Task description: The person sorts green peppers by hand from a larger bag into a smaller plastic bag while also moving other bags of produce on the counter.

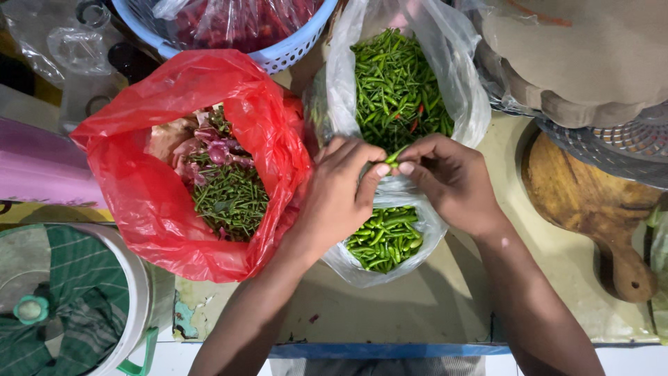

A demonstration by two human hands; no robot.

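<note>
Green chilli (395,156) pinched between both hands, left hand (339,195) fingers and right hand (451,177) fingers closed narrow on it

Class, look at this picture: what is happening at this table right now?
A person works over bags of green chillies. The left hand and right hand together pinch one green chilli between their fingers, above a clear plastic bag full of green chillies. A smaller clear bag of chillies lies below the hands. To the left, a red plastic bag holds a heap of thin green stems. A wooden board lies on the right.
</note>
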